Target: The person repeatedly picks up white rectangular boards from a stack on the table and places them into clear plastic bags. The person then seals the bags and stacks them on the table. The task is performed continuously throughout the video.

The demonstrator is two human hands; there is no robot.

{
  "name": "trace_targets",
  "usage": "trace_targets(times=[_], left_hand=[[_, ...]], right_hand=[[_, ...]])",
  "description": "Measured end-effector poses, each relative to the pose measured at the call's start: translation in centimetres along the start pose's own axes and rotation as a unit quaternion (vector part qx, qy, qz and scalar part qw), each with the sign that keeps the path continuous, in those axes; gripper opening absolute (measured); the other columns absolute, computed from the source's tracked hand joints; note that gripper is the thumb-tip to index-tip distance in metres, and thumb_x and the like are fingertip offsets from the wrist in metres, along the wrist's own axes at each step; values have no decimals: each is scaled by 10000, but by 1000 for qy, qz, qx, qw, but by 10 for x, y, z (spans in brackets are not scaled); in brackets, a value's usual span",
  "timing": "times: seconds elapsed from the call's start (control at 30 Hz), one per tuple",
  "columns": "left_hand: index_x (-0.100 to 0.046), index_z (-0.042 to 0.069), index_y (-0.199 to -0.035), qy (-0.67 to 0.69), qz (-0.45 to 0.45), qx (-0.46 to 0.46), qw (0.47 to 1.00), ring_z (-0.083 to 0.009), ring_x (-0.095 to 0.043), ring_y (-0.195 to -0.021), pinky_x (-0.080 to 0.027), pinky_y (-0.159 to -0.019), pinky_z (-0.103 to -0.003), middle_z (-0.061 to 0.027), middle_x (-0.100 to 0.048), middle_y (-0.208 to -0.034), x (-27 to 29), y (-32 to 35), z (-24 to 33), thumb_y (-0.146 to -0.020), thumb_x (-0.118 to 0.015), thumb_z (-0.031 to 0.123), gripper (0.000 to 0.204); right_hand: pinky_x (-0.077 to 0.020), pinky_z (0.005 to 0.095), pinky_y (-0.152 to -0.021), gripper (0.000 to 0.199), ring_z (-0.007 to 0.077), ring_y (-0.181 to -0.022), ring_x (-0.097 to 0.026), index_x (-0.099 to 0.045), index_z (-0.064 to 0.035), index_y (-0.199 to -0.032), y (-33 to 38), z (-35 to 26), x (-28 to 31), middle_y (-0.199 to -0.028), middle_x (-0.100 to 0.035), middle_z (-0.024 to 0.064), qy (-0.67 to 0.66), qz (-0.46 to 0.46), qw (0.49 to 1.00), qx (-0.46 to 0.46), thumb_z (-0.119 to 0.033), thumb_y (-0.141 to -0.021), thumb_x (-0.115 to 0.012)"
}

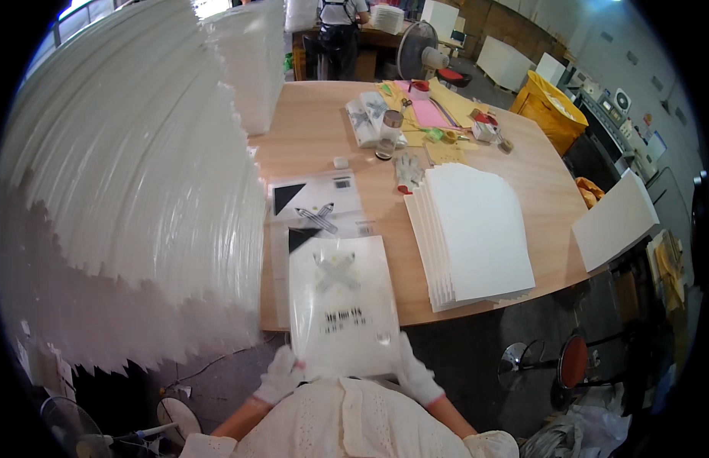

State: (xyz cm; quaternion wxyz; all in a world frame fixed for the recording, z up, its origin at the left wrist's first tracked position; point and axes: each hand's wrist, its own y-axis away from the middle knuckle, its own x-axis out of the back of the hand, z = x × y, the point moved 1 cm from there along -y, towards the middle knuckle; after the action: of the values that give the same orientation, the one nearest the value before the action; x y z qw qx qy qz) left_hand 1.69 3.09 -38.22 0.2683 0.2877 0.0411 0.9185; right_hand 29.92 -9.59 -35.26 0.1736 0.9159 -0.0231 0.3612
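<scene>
A clear plastic bag of white sheets (345, 305), printed with crossed pencils, is in front of my body, its lower end near my shirt. My left hand (281, 374), in a white glove, grips its lower left edge. At the lower right edge my right hand (417, 372), gloved too, grips the same bag; the fingers of both hands are partly hidden. Just beyond lie flat printed plastic bags (316, 200) with the same pencil pattern. A fanned stack of white paper (480, 233) sits on the table to the right.
Tall piles of white plastic-like sheets (133, 175) crowd the left side. On the wooden table (541, 183) are a clear bottle (388, 136), a spare glove (409, 169), yellow and pink papers (428, 113) and tape rolls. A red stool (573, 362) stands at right; a person works farther back.
</scene>
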Motion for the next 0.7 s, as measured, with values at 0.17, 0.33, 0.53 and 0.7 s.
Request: trace_targets(times=[0.17,0.33,0.53,0.7], left_hand=[[-545,30,-1044,89,-54,-100,990,-349,-559,-904,-454,-799,-351,-191,-565,-919,8,0,-5,-810,-486,53,242],[-503,17,-873,102,11,77,992,-230,-581,-641,-483,-623,-314,-130,-568,-710,23,8,35,-770,-432,45,129],[-534,7,-820,51,-34,-189,980,-242,-552,-724,-453,-667,-329,-133,-541,-786,16,-22,82,-736,-480,-1,100],[-536,52,-760,-116,-9,-448,886,-251,-546,-634,-443,-574,-327,-105,-535,-747,80,6,238,-719,-596,87,81]], right_hand=[[-475,437,-687,377,335,-814,-601,-439,-156,-1247,22,-48,8,-929,-617,153,35,35,980,194,-238,-879,-459],[-486,428,-617,427,359,-707,-613,-460,-160,-1257,14,7,1,-815,-623,183,83,65,994,-13,-222,-842,-539],[-465,279,-853,344,182,-972,-584,-567,4,-1141,-18,46,11,-1071,-604,125,-535,207,801,-168,-153,-836,-590],[-441,258,-854,343,147,-958,-563,-550,15,-1162,-73,-3,-35,-1064,-602,73,-580,58,813,5,-106,-842,-575]])
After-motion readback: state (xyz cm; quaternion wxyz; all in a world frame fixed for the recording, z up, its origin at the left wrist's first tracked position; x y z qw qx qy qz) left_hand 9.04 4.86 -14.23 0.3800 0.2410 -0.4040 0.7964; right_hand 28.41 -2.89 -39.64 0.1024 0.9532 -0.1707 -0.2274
